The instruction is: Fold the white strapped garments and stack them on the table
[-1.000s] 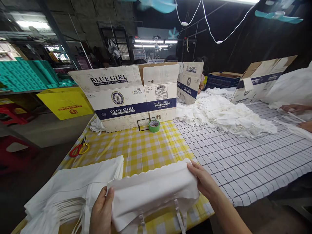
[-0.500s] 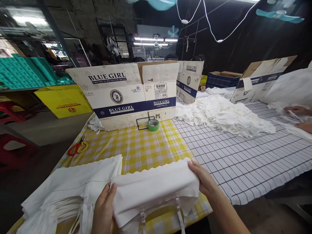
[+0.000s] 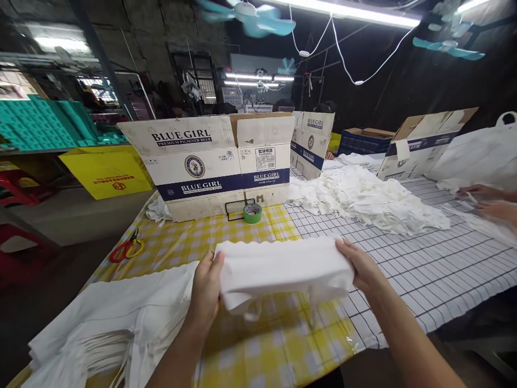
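My left hand [image 3: 208, 283] and my right hand [image 3: 359, 264] hold a white camisole top [image 3: 278, 269] stretched between them, above the yellow checked cloth. Each hand pinches one upper corner, thumb on the near side. The top's wavy edge faces away from me, and its lower edge and thin straps hang down, blurred by motion. To the left of my left hand lies a stack of white camisole tops [image 3: 121, 302], layered flat with straps showing. My left forearm partly covers the stack's right side.
Scissors [image 3: 127, 249] with red and yellow handles lie at the table's left edge. Green tape [image 3: 252, 214] stands before a beer carton [image 3: 226, 161]. Right of it is a heap of white garments [image 3: 367, 199]. A co-worker's hands [image 3: 490, 199] handle white cloth at far right.
Both my hands have lifted the camisole top away from me and to the right, clear of the stack. Its straps have swung. The co-worker's hands have shifted slightly left.
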Motion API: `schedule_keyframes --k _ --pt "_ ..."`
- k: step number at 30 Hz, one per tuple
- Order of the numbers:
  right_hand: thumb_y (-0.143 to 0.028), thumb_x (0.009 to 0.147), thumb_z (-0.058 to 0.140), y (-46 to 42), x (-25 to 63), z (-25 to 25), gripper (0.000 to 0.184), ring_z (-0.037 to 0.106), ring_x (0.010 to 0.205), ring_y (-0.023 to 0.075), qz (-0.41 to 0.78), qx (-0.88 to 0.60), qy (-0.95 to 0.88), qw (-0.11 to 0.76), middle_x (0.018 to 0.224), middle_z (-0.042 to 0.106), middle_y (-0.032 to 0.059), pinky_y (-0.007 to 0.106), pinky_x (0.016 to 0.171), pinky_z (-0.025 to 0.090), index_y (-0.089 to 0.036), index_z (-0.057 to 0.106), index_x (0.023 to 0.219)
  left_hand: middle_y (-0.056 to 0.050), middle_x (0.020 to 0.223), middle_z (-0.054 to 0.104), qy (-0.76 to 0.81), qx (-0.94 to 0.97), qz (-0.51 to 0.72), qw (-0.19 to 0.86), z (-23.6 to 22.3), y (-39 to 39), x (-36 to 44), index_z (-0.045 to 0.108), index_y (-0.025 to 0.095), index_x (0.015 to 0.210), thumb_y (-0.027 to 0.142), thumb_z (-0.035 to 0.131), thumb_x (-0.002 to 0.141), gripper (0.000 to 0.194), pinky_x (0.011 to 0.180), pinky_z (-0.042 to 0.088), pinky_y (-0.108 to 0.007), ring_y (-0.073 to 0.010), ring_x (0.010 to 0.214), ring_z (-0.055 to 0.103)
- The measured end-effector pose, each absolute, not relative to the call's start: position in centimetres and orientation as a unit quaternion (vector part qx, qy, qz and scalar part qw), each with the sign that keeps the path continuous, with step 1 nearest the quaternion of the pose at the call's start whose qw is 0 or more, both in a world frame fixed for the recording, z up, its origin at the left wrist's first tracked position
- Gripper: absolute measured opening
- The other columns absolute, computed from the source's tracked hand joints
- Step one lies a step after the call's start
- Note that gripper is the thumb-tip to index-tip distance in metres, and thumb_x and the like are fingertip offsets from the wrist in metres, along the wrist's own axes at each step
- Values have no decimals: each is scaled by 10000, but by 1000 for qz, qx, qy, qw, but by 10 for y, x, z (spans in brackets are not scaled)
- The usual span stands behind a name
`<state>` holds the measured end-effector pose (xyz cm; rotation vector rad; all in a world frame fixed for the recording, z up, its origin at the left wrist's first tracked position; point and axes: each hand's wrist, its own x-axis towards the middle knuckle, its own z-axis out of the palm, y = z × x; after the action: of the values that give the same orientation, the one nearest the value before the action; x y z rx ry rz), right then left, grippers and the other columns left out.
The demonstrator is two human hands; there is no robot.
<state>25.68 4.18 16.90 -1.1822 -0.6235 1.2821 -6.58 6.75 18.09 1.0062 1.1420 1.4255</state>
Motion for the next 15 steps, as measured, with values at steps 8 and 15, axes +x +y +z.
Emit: schedule_keyframes --k 8,15 --pt "-364 655 736 -31 311 238 300 599 545 152 418 -561 -265 664 768 673 25 217 445 481 -252 621 909 -43 877 662 452 467 556 518 231 21 -42 537 178 1139 457 634 727 507 593 467 -217 -185 727 610" --pt "-311 615 770 -48 327 216 282 575 517 138 470 -559 -227 645 658 642 -13 220 470 482 -249 627 850 -47 872 682 449 485 474 582 208 19 -28 559 174 1120 472 634 718 506 667 479 -244 -214 797 618"
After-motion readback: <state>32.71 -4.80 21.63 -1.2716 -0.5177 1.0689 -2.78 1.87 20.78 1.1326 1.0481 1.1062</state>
